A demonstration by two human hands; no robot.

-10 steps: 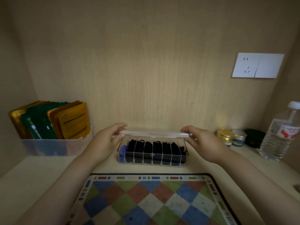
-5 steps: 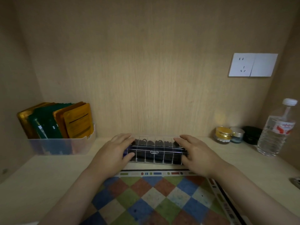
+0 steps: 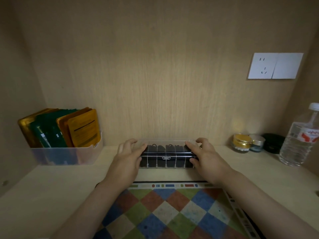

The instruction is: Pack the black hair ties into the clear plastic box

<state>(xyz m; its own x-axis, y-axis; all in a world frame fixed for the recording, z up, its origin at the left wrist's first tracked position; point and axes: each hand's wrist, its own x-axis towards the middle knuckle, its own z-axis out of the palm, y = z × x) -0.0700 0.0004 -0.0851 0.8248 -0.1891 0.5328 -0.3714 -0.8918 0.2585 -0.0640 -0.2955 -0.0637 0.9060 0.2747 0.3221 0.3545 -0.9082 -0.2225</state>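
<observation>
Clear plastic box (image 3: 166, 159) sits between the 2 hands, lid down, black hair ties (image 3: 160, 148) inside its divided slots. Left hand (image 3: 126, 158) grips the left end, thumb on the front wall, fingers over the lid. Right hand (image 3: 206, 157) grips the right end likewise. Checkered mat (image 3: 172, 213) lies under the wrists; water bottle (image 3: 300, 140) stands well right of the right hand.

Wood-panelled alcove (image 3: 155, 66), white wall socket (image 3: 275, 65)

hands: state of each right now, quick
Left hand: grips the left end of the clear plastic box.
Right hand: grips the right end of the same box.
</observation>
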